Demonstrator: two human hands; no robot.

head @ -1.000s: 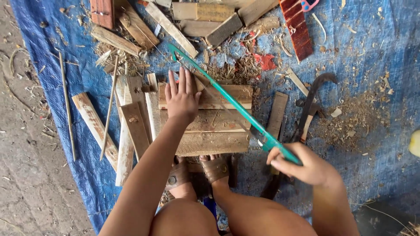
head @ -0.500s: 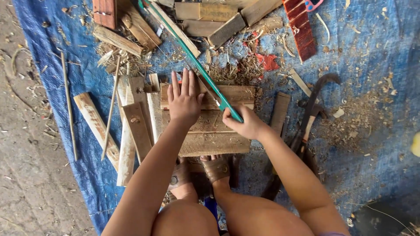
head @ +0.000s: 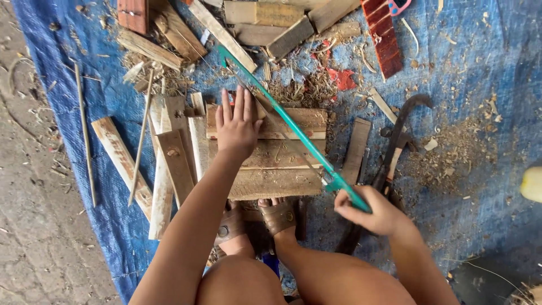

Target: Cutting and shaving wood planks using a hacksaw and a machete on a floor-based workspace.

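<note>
Fingers of the left hand (head: 237, 131) lie spread flat on the pale stacked wooden planks (head: 282, 164), holding them down. Right hand (head: 370, 213) fingers wrap tight around the long teal hacksaw (head: 293, 130), slanting across the planks beside them.

1. The stack of flat wooden planks (head: 276, 164) lies on the blue plastic tarpaulin (head: 480, 73), just ahead of the sandalled feet (head: 257, 217).
2. The left hand (head: 237, 127) rests on the planks' left part.
3. The teal-framed hand saw (head: 282, 118) crosses the planks diagonally, its handle in the right hand (head: 375, 212).
4. The dark curved metal tool (head: 395, 141) lies right of the planks.
</note>
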